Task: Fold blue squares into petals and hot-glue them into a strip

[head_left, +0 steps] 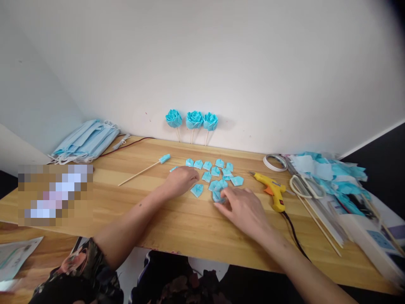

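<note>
Many light-blue folded petals (215,171) lie in loose rows on the wooden table. My left hand (182,181) is over the left end of these rows, its fingers curled together; whatever they hold, if anything, is hidden. Just below it lies a single folded petal (197,190). My right hand (245,207) has its thumb and fingers closed around the near edge of a small cluster of petals (217,188). To the left rests a wooden stick (139,173) with a blue wrapped tip (165,158).
Three blue flowers (194,120) on sticks lean against the wall. A yellow hot glue gun (275,192) with its cord lies right of my right hand. Beyond are scissors (306,185), a tape roll (275,162) and blue scraps (332,169). Face masks (87,141) are stacked at back left.
</note>
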